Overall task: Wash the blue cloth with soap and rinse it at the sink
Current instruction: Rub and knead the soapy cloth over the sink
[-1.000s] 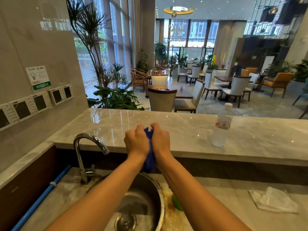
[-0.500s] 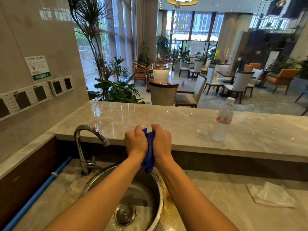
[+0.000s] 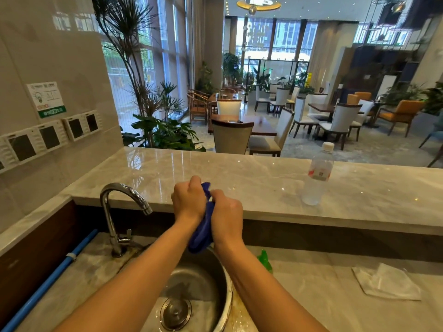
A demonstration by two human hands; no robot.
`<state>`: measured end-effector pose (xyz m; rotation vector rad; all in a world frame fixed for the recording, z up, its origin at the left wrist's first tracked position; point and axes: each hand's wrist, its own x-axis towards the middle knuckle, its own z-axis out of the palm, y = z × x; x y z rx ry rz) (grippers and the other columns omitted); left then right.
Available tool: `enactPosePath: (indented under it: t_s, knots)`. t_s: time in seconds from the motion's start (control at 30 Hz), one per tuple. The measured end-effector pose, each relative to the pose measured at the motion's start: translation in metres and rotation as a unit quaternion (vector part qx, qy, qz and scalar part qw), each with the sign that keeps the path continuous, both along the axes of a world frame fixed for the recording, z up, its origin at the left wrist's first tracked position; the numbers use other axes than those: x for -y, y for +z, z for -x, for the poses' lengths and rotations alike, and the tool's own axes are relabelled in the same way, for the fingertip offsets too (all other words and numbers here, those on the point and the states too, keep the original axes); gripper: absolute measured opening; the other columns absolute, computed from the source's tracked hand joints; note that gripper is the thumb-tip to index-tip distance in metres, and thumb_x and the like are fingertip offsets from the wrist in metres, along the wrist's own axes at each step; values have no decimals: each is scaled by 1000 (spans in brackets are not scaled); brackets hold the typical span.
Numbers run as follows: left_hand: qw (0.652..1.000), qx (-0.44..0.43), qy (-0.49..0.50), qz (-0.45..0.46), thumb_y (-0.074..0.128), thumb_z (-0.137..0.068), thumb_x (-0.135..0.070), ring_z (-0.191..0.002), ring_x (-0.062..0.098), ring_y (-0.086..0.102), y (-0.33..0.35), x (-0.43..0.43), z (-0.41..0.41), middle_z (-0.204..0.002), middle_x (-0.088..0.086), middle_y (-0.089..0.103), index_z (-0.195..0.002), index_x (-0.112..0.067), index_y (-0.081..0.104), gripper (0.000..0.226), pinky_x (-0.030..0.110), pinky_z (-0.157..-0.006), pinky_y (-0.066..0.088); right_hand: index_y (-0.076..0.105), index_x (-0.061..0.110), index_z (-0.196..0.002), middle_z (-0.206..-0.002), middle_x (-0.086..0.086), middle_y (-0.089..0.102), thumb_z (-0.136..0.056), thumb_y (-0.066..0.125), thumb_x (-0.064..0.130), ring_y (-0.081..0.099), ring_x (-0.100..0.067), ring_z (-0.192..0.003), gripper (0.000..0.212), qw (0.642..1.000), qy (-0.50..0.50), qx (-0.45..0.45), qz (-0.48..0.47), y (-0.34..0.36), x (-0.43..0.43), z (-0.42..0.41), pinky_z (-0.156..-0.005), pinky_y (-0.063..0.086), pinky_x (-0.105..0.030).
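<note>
The blue cloth (image 3: 202, 230) is bunched between both fists above the round steel sink (image 3: 226, 298). My left hand (image 3: 188, 202) grips its upper part, and my right hand (image 3: 226, 218) grips it slightly lower and to the right. A blue tail hangs below the hands over the basin. The chrome tap (image 3: 119, 207) stands to the left of the hands, and no water runs from it. The sink's drain (image 3: 175, 313) shows at the bottom.
A clear plastic water bottle (image 3: 317, 174) stands on the raised marble counter (image 3: 263, 183) to the right. A white tissue (image 3: 386, 282) lies on the lower counter at right. Something green (image 3: 265, 259) peeks out behind my right forearm. A blue pipe (image 3: 48, 281) runs along the left wall.
My right hand has dropped lower than the left, twisting the cloth between the fists. The green thing has come into sight beside my right forearm.
</note>
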<state>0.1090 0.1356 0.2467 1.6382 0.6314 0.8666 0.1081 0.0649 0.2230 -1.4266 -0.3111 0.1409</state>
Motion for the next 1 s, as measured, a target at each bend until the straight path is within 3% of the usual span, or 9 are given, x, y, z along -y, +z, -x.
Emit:
enactPosePath:
  t_s: [0.1, 0.23, 0.4, 0.5, 0.57, 0.7, 0.83, 0.9, 1.0]
  knots:
    - [1000, -2, -20, 14, 42, -94, -17, -44, 11, 40, -4, 16, 5, -49, 2, 43, -52, -14, 44, 42, 24, -44, 33, 50, 16, -58, -52, -2, 46, -98, 47, 20, 42, -13, -49, 41, 999, -37, -30, 2, 8, 1, -15, -54, 37, -27]
    - [993, 30, -78, -84, 42, -96, -14, -35, 4, 35, -7, 41, 12, -43, -1, 39, -49, -16, 43, 47, 16, -38, 28, 46, 16, -62, -56, -2, 45, -100, 44, 22, 41, -13, -52, 38, 995, -55, -87, 11, 12, 10, -37, -57, 37, -27]
    - [998, -23, 16, 48, 42, -94, -19, -50, 17, 37, 11, 11, 1, -53, 5, 42, -53, -14, 44, 41, 30, -50, 28, 51, 17, -58, -53, -1, 49, -98, 48, 23, 45, -13, -50, 40, 998, 1, -62, -1, 5, 6, -8, -56, 38, -29]
    - [998, 26, -49, -26, 41, -95, -15, -39, 6, 37, 1, 42, 15, -46, 0, 40, -50, -16, 42, 45, 19, -42, 30, 43, 18, -60, -50, 0, 41, -101, 44, 20, 38, -5, -40, 41, 997, -43, -57, 13, 20, 12, -31, -51, 37, -21]
    - [996, 24, -61, -64, 42, -95, -13, -35, 5, 35, 1, 42, 17, -43, -1, 38, -48, -16, 41, 47, 13, -37, 26, 44, 17, -61, -53, -2, 43, -101, 44, 21, 41, -7, -44, 39, 997, -46, -65, 17, 22, 12, -30, -56, 38, -25]
    - [1000, -21, 6, 17, 43, -93, -19, -51, 18, 38, 18, 6, 2, -53, 5, 44, -51, -12, 43, 43, 33, -49, 30, 56, 15, -64, -60, -6, 53, -97, 50, 26, 49, -19, -60, 36, 998, 1, -57, 6, 19, 4, -2, -62, 40, -34]
    - [997, 14, -57, -43, 43, -94, -18, -39, 6, 39, 11, 39, 19, -46, 0, 43, -50, -15, 46, 44, 20, -41, 31, 48, 23, -67, -62, -2, 49, -101, 46, 25, 45, -14, -59, 34, 997, -47, -41, 50, 34, 9, -26, -70, 41, -33]
    - [996, 24, -68, -56, 43, -94, -15, -38, 6, 37, 11, 41, 22, -43, -1, 40, -48, -16, 43, 46, 21, -41, 30, 46, 25, -68, -59, 2, 46, -102, 43, 22, 42, -11, -56, 34, 997, -45, -51, 44, 31, 11, -25, -63, 41, -26]
    - [999, 8, 0, 44, 43, -92, -18, -52, 17, 41, 21, 15, 12, -53, 4, 45, -53, -14, 46, 40, 30, -51, 31, 51, 17, -64, -54, 1, 48, -99, 45, 25, 46, -13, -53, 36, 997, -1, -81, -1, 26, 8, 1, -61, 40, -30]
